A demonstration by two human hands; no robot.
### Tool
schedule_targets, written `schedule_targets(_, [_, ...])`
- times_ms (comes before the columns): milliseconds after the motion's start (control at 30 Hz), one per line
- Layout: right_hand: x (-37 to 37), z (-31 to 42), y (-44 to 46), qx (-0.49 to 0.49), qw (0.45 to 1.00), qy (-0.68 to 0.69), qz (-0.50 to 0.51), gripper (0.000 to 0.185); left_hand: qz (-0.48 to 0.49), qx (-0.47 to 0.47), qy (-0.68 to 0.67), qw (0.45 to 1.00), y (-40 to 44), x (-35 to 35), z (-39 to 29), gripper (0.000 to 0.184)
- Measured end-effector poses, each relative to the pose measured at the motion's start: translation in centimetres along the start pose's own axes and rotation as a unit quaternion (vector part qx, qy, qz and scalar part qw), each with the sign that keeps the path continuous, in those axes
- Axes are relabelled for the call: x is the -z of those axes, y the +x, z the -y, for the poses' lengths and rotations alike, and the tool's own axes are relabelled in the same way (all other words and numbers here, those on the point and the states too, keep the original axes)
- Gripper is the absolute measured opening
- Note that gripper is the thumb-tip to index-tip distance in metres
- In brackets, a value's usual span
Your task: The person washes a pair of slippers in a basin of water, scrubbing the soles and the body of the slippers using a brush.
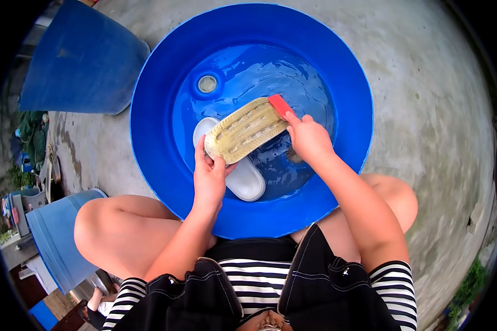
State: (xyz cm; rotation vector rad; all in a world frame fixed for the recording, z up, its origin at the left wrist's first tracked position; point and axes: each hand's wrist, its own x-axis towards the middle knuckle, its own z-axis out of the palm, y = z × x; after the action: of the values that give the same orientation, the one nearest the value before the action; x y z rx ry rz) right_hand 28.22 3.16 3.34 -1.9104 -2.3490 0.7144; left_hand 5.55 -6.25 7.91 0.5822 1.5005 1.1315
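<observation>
My left hand (209,175) grips one end of a yellowed slipper (247,129), its grooved sole facing up. My right hand (310,138) is closed around a red brush (281,106), which lies against the slipper's far end; its bristles are hidden. Beneath the held slipper, a pale grey slipper (246,182) rests in the shallow water, partly covered by my left hand and the upper slipper. Both slippers are over a round blue tub (348,127) in front of me. Something brownish (294,155) shows in the water below my right wrist, too unclear to name.
A tall blue barrel (83,63) stands on the concrete floor (425,99) at upper left. Another lighter blue barrel (66,237) is beside my left knee. A round grey plug (207,84) sits in the tub's bottom. Part of another person (96,303) shows at lower left.
</observation>
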Motion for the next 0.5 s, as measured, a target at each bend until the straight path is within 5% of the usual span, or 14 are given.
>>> schedule_targets(167, [0.1, 5.2, -4.8, 0.219, 0.964, 0.153, -0.005, 0.048, -0.02, 0.013, -0.008, 1.0, 0.0, 0.1, 0.1, 0.061])
schedule_targets(367, [-0.5, -1.7, 0.9, -0.016, 0.999, -0.031, 0.008, 0.042, 0.004, 0.003, -0.009, 1.0, 0.0, 0.2, -0.1, 0.059])
schedule_targets(500, [0.7, 3.6, -3.0, 0.128, 0.988, 0.077, -0.034, 0.041, -0.012, 0.005, -0.014, 1.0, 0.1, -0.2, -0.1, 0.059])
